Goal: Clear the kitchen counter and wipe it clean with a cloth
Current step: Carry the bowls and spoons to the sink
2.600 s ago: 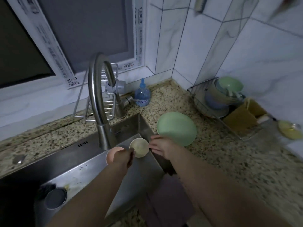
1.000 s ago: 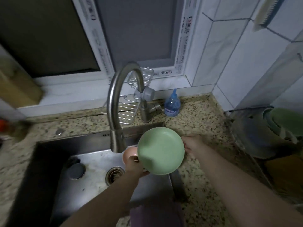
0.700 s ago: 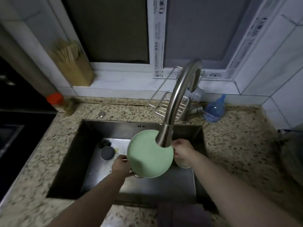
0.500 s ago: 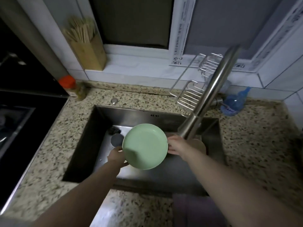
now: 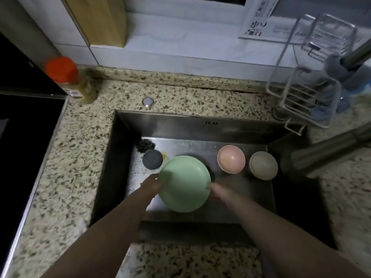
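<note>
A green plate [image 5: 183, 183] hangs low inside the steel sink [image 5: 124, 149], over the drain. My left hand [image 5: 150, 184] grips its left rim and my right hand [image 5: 217, 191] holds its right rim; most of both sets of fingers is hidden behind the plate. A pink bowl [image 5: 231, 159] and a beige bowl [image 5: 263, 165] stand side by side on the sink floor to the right. The speckled granite counter [image 5: 76, 149] surrounds the sink.
A dark round stopper [image 5: 152, 159] and a dark scrubber [image 5: 145, 145] lie at the sink's back left. An orange-capped bottle [image 5: 69, 80] stands at the counter's back left beside a black hob [image 5: 22, 141]. A wire rack [image 5: 309, 93] and the faucet [image 5: 329, 149] are at the right.
The green plate went from the counter into the sink, lower and left, held by both hands. The pink and beige bowls now stand on the sink floor. My view swung left.
</note>
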Demonstrator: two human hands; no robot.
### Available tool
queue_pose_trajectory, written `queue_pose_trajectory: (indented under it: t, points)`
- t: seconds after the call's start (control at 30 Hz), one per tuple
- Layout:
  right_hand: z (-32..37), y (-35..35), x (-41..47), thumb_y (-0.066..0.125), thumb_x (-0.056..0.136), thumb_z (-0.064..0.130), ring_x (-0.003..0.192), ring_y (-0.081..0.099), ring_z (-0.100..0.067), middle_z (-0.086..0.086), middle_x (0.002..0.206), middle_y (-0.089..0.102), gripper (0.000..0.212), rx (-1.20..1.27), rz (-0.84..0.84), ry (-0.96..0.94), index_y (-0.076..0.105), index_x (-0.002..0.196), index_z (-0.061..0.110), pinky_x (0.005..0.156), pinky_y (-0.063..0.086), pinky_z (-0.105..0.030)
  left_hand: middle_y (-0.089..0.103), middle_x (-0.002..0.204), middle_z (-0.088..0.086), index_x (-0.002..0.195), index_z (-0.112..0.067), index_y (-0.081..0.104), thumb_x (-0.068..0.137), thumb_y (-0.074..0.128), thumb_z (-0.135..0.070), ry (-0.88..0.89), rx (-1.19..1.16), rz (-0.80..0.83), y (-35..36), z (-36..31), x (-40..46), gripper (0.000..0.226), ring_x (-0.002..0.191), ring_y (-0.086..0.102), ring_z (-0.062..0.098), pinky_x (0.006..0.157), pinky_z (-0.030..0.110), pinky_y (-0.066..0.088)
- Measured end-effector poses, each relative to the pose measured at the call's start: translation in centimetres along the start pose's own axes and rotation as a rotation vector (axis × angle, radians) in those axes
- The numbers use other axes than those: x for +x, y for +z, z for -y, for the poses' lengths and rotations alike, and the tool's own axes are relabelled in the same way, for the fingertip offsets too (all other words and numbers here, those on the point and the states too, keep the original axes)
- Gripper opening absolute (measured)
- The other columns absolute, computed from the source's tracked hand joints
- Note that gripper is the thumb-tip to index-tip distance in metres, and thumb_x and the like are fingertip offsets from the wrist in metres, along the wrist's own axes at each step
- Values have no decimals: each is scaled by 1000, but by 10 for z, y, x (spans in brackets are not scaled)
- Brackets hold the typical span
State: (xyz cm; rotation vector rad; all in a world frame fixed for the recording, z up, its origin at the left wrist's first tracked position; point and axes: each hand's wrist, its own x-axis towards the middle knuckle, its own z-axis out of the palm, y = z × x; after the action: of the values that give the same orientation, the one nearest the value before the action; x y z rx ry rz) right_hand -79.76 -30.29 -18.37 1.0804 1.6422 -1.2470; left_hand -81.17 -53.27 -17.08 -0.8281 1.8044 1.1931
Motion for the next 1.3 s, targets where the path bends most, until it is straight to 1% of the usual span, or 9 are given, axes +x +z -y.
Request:
queue_pose_trajectory:
  t: [0.1, 0.33, 0.47, 0.7, 0.8, 0.87, 0.93, 1.1, 1.3]
  points:
    - [-10, 8, 8, 55, 95, 18, 118, 59, -28, -12, 122, 62, 24, -45, 6, 38, 59, 118, 10, 93, 49, -36, 58, 132, 19, 136, -10, 49, 78, 57, -27, -21, 99, 51, -1, 1, 18, 60, 124, 53, 36, 99, 39, 42]
    - [-28, 18, 25, 57, 90, 17, 81, 58, -18, -6, 94, 60, 3, -54, -14, 112, 57, 93, 15, 66, 49, -29, 50, 138, 23, 138, -4, 47, 95, 49, -16, -89, 231, 95, 5, 26, 38, 45, 128, 48, 38, 106, 43, 42]
    - [-33, 24, 26, 58, 88, 21, 79, 58, -16, -4, 90, 60, 16, -52, 13, 144, 57, 103, 15, 69, 47, -29, 53, 130, 20, 134, -7, 49, 88, 55, -23, -124, 154, 112, 3, 32, 39, 49, 113, 54, 36, 83, 35, 43]
    - [-26, 24, -8, 54, 95, 28, 102, 60, -22, -6, 117, 62, 29, -66, 52, 95, 56, 122, 16, 84, 49, -33, 59, 115, 20, 119, -1, 56, 95, 51, -17, -114, 156, 89, -2, 15, 27, 29, 95, 55, 30, 79, 35, 43]
    - [-12, 16, -32, 53, 97, 18, 98, 62, -25, -17, 128, 61, 35, -102, 12, -42, 57, 131, 9, 83, 51, -34, 60, 89, 16, 98, -1, 57, 95, 52, -10, -36, 166, 73, 3, -6, 13, 10, 72, 59, 25, 69, 33, 48]
    - [-4, 5, -57, 56, 95, 9, 78, 58, -22, -24, 122, 61, 37, -27, -36, -123, 56, 132, 3, 71, 48, -30, 57, 72, 14, 86, -1, 56, 96, 53, -5, 3, 143, 96, 9, -24, 1, 11, 55, 55, 20, 50, 24, 45]
    - [0, -13, -83, 64, 90, 4, 82, 60, -23, -20, 110, 64, 29, 51, -79, -204, 64, 119, 4, 75, 51, -33, 54, 59, 12, 78, 0, 58, 94, 56, -4, 77, 182, 106, 18, -45, -15, 17, 46, 47, 18, 41, 19, 38]
    - [6, -71, -147, 61, 91, -2, 49, 64, -11, -10, 77, 66, 31, 237, -125, -279, 60, 122, -2, 47, 52, -19, 53, 42, 5, 57, -5, 63, 81, 69, -11, 265, 351, 122, 54, -100, -69, 26, 32, 42, 13, 36, 15, 37]
    - [-43, -146, -207, 70, 87, 4, 56, 59, -11, -13, 77, 65, 8, 225, -452, -392, 70, 95, 5, 52, 53, -20, 45, 32, -2, 56, -8, 56, 96, 55, -25, 423, 448, 275, 155, -141, -147, 43, 29, 35, 12, 36, 14, 24]
